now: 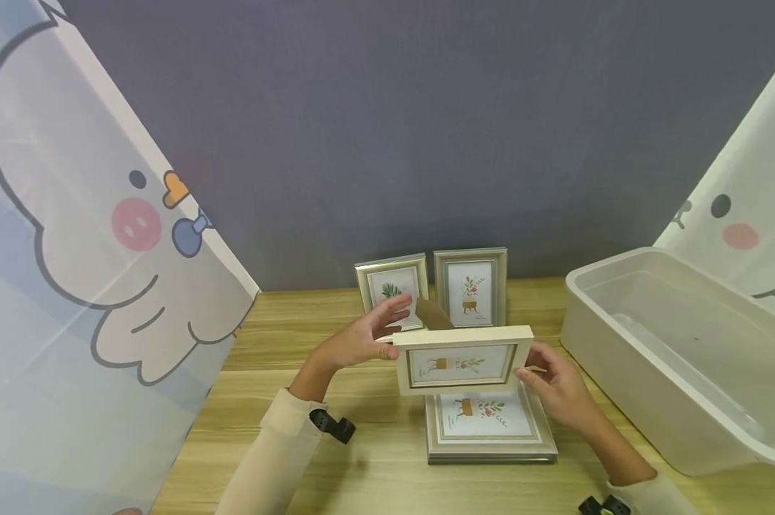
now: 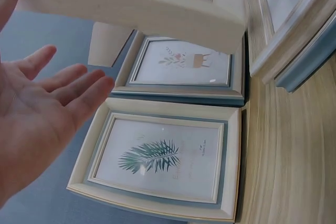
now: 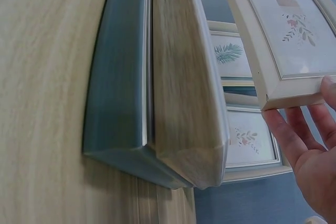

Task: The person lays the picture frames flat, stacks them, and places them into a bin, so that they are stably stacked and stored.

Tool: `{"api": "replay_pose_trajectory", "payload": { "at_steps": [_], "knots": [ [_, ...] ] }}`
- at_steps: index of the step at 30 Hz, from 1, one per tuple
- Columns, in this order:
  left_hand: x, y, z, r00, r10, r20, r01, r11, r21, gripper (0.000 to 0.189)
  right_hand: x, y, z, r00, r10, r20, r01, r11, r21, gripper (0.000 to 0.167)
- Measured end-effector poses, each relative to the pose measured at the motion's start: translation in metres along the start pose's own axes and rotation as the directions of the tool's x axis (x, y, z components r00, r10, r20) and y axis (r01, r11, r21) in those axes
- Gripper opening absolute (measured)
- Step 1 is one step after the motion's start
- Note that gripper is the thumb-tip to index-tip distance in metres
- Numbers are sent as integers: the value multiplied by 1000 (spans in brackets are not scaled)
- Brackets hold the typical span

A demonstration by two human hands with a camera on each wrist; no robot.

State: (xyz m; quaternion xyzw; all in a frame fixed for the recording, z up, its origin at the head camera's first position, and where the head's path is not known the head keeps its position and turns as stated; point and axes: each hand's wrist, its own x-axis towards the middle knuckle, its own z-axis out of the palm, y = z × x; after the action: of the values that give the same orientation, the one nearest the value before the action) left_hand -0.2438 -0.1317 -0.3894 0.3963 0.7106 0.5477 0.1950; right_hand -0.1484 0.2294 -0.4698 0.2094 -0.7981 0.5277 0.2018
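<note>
A cream picture frame (image 1: pixel 465 335) with a potted-plant print is held up sideways, its backing stand (image 1: pixel 434 315) sticking out behind. My right hand (image 1: pixel 558 386) grips its right end, thumb on the front and fingers behind, as the right wrist view also shows. At the left end my left hand (image 1: pixel 358 340) has its thumb by the edge; in the left wrist view its fingers (image 2: pixel 79 90) are spread and extended, apart from the frame. Below the held frame lies a stack of picture frames (image 1: pixel 490 452), the top one with a potted-plant print.
Two picture frames stand at the back wall: one with a green leaf print (image 1: pixel 394 282), one with a potted-plant print (image 1: pixel 470 286). A white plastic bin (image 1: pixel 619 365) occupies the right side of the wooden table (image 1: pixel 278 336). Cartoon panels flank both sides.
</note>
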Motion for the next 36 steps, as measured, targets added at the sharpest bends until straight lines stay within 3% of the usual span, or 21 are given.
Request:
{"api": "replay_pose_trajectory", "payload": {
  "at_steps": [10,25,36],
  "knots": [
    [2,3,3,994,77,77,-72,995,-66,125,0,-3,-2,1000,-1,16,0,1000,28,39],
    [1,3,4,998,20,53,-16,997,-74,130,0,-5,-2,999,-33,12,32,999,23,38],
    [2,2,4,998,43,51,-40,998,-55,131,1,-5,-3,999,-27,17,27,999,17,38]
  ]
}}
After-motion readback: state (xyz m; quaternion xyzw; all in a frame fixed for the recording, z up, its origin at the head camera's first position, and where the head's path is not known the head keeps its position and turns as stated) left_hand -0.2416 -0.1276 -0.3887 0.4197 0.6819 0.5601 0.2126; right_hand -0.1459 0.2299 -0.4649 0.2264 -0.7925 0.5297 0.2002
